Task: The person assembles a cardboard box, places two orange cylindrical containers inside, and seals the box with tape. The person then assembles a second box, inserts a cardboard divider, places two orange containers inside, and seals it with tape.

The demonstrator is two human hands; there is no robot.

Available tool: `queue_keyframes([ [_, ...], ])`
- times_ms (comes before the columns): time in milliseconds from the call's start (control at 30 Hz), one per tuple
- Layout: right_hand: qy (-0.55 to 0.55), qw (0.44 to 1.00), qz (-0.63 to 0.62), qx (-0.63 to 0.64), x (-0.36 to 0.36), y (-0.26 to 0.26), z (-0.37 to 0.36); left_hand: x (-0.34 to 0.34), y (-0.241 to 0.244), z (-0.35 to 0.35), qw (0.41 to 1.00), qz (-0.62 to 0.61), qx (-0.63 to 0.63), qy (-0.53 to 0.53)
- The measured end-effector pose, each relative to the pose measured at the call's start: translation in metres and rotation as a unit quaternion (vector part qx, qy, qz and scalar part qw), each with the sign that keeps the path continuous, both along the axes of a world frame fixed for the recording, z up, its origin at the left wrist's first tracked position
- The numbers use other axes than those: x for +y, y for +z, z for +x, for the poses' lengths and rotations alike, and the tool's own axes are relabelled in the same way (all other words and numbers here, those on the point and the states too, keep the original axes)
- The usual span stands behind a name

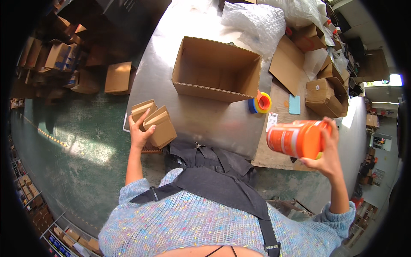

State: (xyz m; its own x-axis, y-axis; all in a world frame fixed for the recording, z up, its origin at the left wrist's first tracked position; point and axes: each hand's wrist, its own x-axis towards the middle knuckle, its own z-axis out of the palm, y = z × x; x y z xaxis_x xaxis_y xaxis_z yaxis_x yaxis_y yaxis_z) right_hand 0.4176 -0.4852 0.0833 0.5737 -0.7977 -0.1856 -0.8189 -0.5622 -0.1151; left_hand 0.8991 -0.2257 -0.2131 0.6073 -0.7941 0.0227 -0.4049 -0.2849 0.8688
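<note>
My left hand [138, 137] grips two small brown folded cardboard pieces [163, 128] side by side over the near left edge of the metal-topped table [212, 128]. On the right, my right hand [328, 157] holds what look like two orange canisters [285, 138] with pale bands, tipped sideways and blurred. They are above the wooden board surface [266, 157]. Between my hands and farther back, an open cardboard box [215, 93] stands on the metal top, with only its bare inner walls and bottom showing.
Tape rolls [264, 103] lie at the box's near right corner. A printed label [272, 120] and a blue paper [294, 104] are on the board. Bubble wrap [257, 22], a flat cardboard sheet [287, 64] and a used carton [322, 96] crowd the back right. Cartons [118, 77] stand left.
</note>
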Motion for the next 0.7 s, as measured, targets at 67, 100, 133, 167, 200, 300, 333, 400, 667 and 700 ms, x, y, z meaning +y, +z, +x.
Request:
queue_keyframes([
  [67,-0.030,0.990,0.049,-0.127,-0.013,0.030,0.047,-0.011,-0.005,0.014,1.000,0.003,0.006,-0.006],
  [100,-0.031,0.983,0.063,-0.170,-0.021,0.037,0.070,-0.016,-0.009,0.022,1.000,0.001,0.016,-0.009],
  [133,-0.038,0.979,0.066,-0.188,-0.027,0.038,0.094,-0.022,-0.014,0.029,1.000,0.002,0.011,-0.021],
  [167,-0.047,0.975,0.070,-0.206,-0.033,0.035,0.119,-0.027,-0.016,0.035,0.999,-0.002,0.015,-0.029],
  [200,-0.035,0.977,0.060,-0.203,-0.040,0.028,0.144,-0.033,-0.018,0.038,0.999,-0.007,0.020,-0.039],
  [300,-0.033,0.982,0.072,-0.170,-0.060,-0.020,0.221,-0.034,-0.027,0.048,0.998,-0.014,0.047,-0.043],
  [333,-0.022,0.987,0.051,-0.149,-0.067,-0.044,0.241,-0.034,-0.029,0.052,0.998,-0.016,0.051,-0.044],
  [400,-0.035,0.996,0.021,-0.084,-0.073,-0.089,0.277,-0.033,-0.031,0.058,0.997,-0.020,0.054,-0.050],
  [667,-0.107,0.986,0.092,0.085,-0.071,-0.227,0.348,-0.015,-0.043,0.060,0.999,-0.006,0.038,-0.037],
  [700,-0.105,0.985,0.104,0.087,-0.071,-0.235,0.351,-0.010,-0.043,0.060,0.999,0.002,0.029,-0.031],
])
